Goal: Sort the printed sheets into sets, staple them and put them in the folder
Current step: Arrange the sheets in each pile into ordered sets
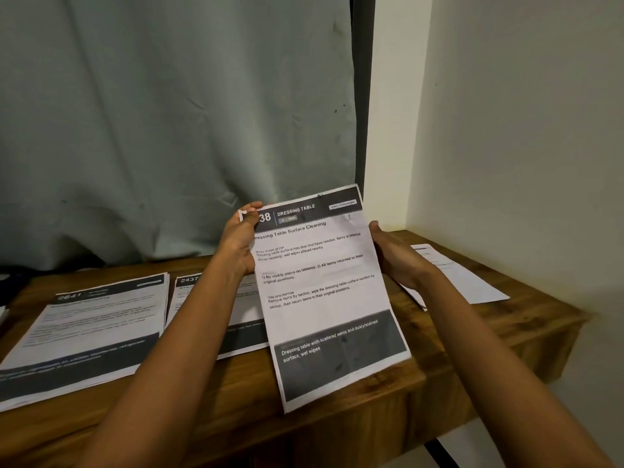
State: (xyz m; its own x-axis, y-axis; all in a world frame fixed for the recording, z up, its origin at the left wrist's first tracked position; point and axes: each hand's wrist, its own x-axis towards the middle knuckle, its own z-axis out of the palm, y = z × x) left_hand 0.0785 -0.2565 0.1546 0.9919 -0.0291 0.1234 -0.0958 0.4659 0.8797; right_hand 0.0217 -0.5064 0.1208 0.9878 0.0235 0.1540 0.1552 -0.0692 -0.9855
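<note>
Sorting is midway, I judge: the Dressing Table sheet (324,282) is held above the worktop (236,393). The left hand (238,244) has its fingers (253,206) pinching the sheet's top corner, and the right hand (395,255) steadies its right edge (grip hidden). Two piles (87,332) lie left of it. Stapling and filing remain.

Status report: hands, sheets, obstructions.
Left hand pinches top corner of white printed Dressing Table sheet; right hand at its edge, fingers hidden. Other printed sheets on brown wooden table. Nothing blocking.
</note>
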